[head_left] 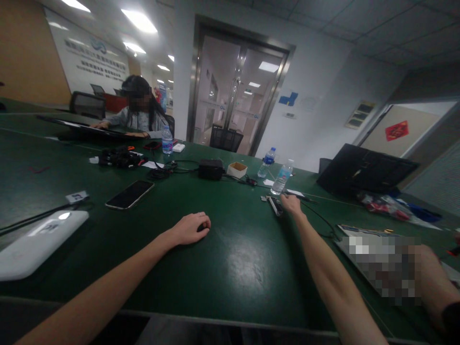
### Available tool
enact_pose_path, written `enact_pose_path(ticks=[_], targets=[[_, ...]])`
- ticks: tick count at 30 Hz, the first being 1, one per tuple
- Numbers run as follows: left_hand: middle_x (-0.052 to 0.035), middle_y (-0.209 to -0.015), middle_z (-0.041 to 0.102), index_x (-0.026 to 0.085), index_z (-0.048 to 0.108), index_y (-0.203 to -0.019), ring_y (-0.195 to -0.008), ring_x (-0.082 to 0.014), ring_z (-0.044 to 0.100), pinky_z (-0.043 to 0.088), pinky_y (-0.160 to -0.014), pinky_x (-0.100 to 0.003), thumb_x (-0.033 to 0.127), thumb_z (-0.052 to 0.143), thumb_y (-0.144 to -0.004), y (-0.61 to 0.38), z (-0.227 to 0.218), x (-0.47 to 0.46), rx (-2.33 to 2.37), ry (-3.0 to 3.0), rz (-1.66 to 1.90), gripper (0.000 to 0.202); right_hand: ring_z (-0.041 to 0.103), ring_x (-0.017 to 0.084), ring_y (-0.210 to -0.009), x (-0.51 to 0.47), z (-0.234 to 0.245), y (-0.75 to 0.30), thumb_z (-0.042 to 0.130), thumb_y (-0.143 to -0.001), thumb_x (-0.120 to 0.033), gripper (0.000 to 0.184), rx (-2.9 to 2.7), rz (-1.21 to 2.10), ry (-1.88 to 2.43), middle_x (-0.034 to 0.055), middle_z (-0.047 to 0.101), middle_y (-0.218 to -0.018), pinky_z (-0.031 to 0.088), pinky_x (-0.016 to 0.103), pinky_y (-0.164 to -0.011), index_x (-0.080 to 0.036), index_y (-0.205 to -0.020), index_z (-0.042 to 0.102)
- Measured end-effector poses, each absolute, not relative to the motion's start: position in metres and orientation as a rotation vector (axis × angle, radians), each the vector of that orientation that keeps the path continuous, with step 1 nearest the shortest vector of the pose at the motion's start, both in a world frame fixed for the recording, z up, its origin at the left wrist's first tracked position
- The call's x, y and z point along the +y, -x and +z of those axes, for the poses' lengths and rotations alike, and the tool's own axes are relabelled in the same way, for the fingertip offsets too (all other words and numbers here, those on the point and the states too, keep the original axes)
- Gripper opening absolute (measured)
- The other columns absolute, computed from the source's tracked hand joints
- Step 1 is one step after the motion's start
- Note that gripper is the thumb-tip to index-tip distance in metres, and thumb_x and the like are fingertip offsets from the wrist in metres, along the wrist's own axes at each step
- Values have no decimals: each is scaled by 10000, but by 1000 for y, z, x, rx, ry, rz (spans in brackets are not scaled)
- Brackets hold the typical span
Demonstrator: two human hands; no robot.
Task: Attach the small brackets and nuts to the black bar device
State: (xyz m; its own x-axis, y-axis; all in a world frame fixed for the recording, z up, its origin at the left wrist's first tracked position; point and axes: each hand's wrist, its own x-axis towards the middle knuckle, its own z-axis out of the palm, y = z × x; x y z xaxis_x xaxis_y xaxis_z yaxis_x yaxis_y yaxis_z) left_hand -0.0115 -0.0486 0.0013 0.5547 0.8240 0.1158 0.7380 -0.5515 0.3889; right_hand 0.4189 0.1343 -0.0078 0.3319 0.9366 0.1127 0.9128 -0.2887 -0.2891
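My left hand (192, 228) rests on the green table (230, 282) with its fingers curled inward. A dark gap shows between thumb and fingers; whether anything is inside is hidden. Farther forward, my right hand (292, 205) is stretched out, its fingers close together near the base of a clear water bottle (282, 178). What those fingers hold, if anything, is too small to make out. Just left of them lies a small silver-and-black device (275, 206). The bottle stands upright with a light blue label.
A phone (130, 194) and a white rounded device (45, 243) lie left. Behind are a black box (211, 169), an open small carton (236, 169), cables and more bottles. A person (138, 108) sits across; another person's arm (436, 282) is at right beside a blurred flat panel (359, 254).
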Motion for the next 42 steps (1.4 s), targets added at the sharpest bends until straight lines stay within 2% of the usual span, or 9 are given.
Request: enact_pose_path(ticks=[4, 10, 14, 17, 20, 26, 42], targets=[[-38, -979, 589, 202, 604, -960, -868, -189, 576, 471, -755, -299, 309, 480, -870, 11, 2, -49, 1299, -2491, 410, 187, 632, 274, -945, 156, -14, -407, 372, -896, -402, 470, -1734, 93, 2228, 177, 685, -946, 445, 290, -789, -86, -948, 716], [-32, -997, 586, 211, 601, -972, -883, -179, 573, 467, -761, -291, 310, 484, -877, 11, 7, -52, 1310, -2466, 383, 181, 641, 263, -899, 162, -19, -402, 456, -863, -429, 434, -1823, 115, 2152, 153, 694, -886, 449, 290, -775, -93, -939, 720], [-35, -1002, 585, 209, 602, -977, -891, -185, 571, 468, -764, -294, 304, 480, -874, 11, 10, -54, 1328, -2460, 378, 186, 572, 252, -1081, 140, -23, -406, 470, -860, -420, 468, -1798, 39, 2099, 139, 637, -1132, 413, 281, -882, -115, -1184, 616], [-35, -1004, 585, 209, 602, -975, -892, -188, 572, 470, -766, -295, 306, 477, -872, 11, 10, -55, 1331, -2469, 379, 188, 514, 296, -1152, 116, -32, -398, 479, -848, -468, 596, -1720, -25, 2125, 215, 554, -1231, 400, 332, -918, -51, -1272, 525], [-34, -999, 586, 208, 601, -972, -884, -190, 578, 472, -760, -297, 310, 478, -871, 12, 10, -55, 1325, -2474, 378, 189, 544, 339, -1082, 95, -42, -384, 491, -830, -535, 624, -1675, -49, 2221, 242, 556, -1176, 429, 404, -866, -73, -1247, 545], [-36, -988, 590, 210, 600, -979, -876, -188, 583, 478, -760, -299, 322, 476, -871, 13, 8, -53, 1322, -2462, 387, 200, 583, 280, -1009, 75, -45, -366, 436, -894, -369, 427, -1669, -73, 2231, 216, 576, -1097, 433, 331, -844, -70, -1149, 603], [-40, -983, 596, 208, 601, -962, -878, -198, 584, 483, -755, -308, 323, 460, -858, 13, 9, -52, 1318, -2486, 390, 210, 593, 249, -975, 55, -38, -357, 439, -895, -395, 396, -1693, -47, 2225, 171, 584, -1063, 425, 294, -811, -124, -1085, 656]])
